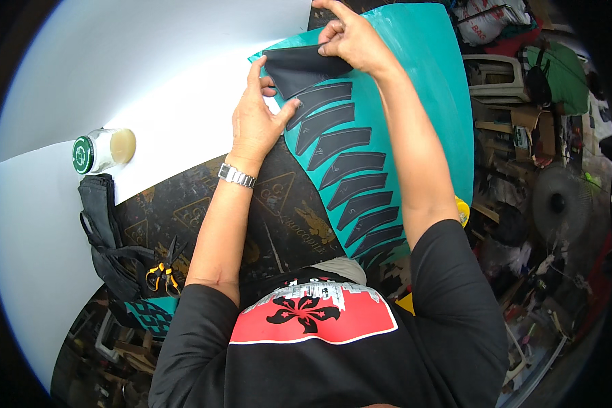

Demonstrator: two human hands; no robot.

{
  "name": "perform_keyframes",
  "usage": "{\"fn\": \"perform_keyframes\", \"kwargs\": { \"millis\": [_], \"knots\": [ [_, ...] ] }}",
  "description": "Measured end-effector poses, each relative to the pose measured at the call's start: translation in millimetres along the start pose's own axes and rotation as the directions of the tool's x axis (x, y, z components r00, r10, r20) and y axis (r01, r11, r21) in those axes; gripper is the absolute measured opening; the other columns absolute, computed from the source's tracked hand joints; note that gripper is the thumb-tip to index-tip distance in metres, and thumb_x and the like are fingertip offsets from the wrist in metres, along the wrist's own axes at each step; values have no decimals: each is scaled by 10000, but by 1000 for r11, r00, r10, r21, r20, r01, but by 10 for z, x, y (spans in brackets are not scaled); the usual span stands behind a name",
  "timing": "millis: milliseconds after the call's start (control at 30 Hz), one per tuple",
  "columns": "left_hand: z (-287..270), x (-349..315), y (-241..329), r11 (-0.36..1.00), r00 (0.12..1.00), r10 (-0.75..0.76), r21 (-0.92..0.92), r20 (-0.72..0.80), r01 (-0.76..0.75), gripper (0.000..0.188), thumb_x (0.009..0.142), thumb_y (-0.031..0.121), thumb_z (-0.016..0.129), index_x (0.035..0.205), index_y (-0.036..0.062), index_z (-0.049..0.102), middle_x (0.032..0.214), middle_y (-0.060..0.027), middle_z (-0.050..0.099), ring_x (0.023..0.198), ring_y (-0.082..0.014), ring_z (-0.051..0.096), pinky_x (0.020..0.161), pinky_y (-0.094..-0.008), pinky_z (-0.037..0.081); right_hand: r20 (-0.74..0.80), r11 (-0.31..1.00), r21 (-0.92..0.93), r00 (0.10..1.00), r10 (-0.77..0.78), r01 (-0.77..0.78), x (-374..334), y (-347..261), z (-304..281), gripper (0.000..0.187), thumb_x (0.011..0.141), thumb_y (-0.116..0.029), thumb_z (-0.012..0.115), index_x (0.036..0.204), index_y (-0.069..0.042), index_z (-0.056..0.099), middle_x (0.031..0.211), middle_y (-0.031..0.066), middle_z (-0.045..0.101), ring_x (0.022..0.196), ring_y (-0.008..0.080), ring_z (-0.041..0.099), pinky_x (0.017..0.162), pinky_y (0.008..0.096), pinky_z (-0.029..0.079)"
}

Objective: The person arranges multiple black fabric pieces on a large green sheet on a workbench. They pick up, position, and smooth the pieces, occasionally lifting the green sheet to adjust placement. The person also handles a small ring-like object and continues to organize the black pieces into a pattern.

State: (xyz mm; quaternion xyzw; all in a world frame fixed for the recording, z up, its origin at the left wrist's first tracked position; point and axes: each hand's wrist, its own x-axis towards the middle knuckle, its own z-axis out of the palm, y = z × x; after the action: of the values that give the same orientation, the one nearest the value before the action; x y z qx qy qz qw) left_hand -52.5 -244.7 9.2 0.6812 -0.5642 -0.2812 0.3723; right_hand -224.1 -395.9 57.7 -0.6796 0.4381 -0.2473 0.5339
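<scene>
A flat black leather-like piece point(300, 69) lies over the top left part of a teal sheet point(425, 102). My right hand point(357, 39) pinches its upper right edge between thumb and bent fingers. At the piece's left side is my left hand point(257, 112), fingers spread; the index finger reaches the upper left corner and the thumb points toward the lower corner. Below it, several curved black pieces point(340, 141) with pale outlines and small marks run in a row down the sheet toward my body. The nearest ones overlap closely.
Left of my arm, a clear jar with a green lid point(107, 150) lies on its side on a white surface. Folded black fabric point(102, 224) and orange-handled pliers point(163, 274) rest near the dark printed tabletop point(279, 217). A fan point(559, 202) and clutter stand at the right.
</scene>
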Motion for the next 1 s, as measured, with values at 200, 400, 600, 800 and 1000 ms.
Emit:
{"fn": "perform_keyframes", "kwargs": {
  "millis": [200,400,600,800,1000],
  "knots": [
    [-39,2,52,994,999,37,99,22,-39,1167,612,234,918,1537,119,215,1053,-79,658,949,-243,651,790,-379,550,-320,932,-14,882,-347,361,-584,-565,67,745,703,129,656,1396,-58,456,917,38,652,828,107,592,728,228,467],
    [-45,24,7,984,999,-31,-176,40,37,752,795,208,814,1425,61,429,1037,-83,670,930,-199,651,830,-362,545,-100,870,372,946,-307,322,-727,-1050,-381,799,765,138,688,1474,-53,372,915,49,677,863,117,643,776,230,502],
    [-94,56,-91,451,915,-293,-805,276,387,369,997,301,607,1200,-6,637,1011,-91,671,893,-146,643,836,-340,560,258,915,404,961,-102,-12,-167,-406,-214,727,755,120,684,1411,-77,440,858,35,661,784,92,625,728,225,511],
    [-97,190,-96,815,923,-368,-438,116,380,336,914,180,702,1178,-21,645,872,-104,731,735,-124,673,702,-271,549,177,986,159,984,13,-42,300,162,-92,399,701,148,668,1047,-34,584,763,55,656,697,132,635,667,279,532],
    [-84,234,-98,863,929,-369,-357,36,357,427,839,103,766,1207,-29,593,789,-87,734,713,-110,689,663,-231,522,145,998,-60,989,23,-15,596,340,-110,241,644,124,738,793,-27,625,730,52,653,678,146,639,642,297,542]
  ]
}}
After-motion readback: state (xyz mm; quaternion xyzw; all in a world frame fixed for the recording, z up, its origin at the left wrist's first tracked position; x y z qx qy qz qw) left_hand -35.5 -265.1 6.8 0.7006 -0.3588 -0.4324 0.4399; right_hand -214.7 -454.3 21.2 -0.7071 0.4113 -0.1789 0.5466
